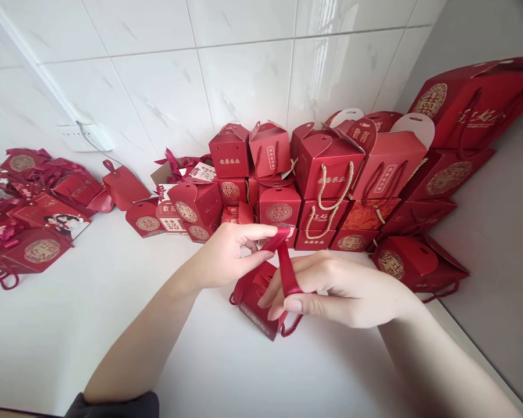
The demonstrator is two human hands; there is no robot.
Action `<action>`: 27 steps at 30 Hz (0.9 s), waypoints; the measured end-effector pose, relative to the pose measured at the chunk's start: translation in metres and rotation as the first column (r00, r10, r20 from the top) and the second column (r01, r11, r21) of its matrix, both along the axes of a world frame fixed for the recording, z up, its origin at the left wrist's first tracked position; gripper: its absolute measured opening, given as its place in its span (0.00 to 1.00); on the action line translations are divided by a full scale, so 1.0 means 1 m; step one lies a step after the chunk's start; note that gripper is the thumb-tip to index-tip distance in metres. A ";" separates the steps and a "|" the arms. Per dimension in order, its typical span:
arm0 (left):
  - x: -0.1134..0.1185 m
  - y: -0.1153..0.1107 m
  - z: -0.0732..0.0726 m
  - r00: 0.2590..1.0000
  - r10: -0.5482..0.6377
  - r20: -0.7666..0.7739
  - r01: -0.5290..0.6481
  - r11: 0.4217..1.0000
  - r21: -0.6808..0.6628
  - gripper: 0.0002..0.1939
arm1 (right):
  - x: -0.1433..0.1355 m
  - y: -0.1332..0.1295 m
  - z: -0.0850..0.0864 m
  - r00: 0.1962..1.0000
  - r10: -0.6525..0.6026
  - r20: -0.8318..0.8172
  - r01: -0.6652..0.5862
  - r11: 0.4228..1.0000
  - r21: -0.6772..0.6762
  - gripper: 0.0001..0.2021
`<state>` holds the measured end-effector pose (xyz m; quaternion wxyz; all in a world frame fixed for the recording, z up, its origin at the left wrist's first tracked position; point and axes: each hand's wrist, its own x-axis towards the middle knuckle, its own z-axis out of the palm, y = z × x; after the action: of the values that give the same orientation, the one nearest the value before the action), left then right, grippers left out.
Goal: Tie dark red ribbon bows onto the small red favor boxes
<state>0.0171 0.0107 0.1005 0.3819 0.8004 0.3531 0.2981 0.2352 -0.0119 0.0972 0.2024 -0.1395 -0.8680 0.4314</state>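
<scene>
Between my two hands runs a shiny dark red ribbon [289,270]. My left hand [226,255] pinches it between thumb and forefinger, where it folds over near the fingertips. With thumb and fingers, my right hand [331,287] grips a lower stretch of the same ribbon. Directly beneath, a small red gift box [255,310] with dark red cord handles sits on the white tabletop. My right fingers hide part of its top, and I cannot tell whether they touch it or whether the ribbon is joined to it.
Stacked red gift boxes [326,174] with cord handles line the tiled wall [248,81]. Larger red boxes [444,174] rise against the grey panel at right. A pile of red boxes and ribbons [39,203] lies at left, near a wall socket [85,137] with a cable.
</scene>
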 end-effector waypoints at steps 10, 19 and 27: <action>0.003 0.004 0.000 0.956 -0.271 -0.110 0.230 0.928 -0.292 0.11 | 0.017 0.001 0.000 0.938 -0.235 -0.256 0.224 0.972 -0.074 0.15; -0.001 0.000 0.000 0.842 -0.528 0.115 0.487 0.649 -0.585 0.19 | 0.020 0.010 -0.004 0.855 -0.460 -0.242 0.456 0.887 -0.075 0.18; -0.012 -0.002 0.011 0.859 -0.495 0.130 0.500 0.759 -0.416 0.18 | 0.009 0.025 -0.015 0.905 -0.399 -0.146 0.398 0.917 -0.035 0.19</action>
<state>0.0056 0.0088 0.1119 0.6181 0.7573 0.1832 0.1042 0.2443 0.0129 0.0824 0.3507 -0.2814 -0.8025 0.3922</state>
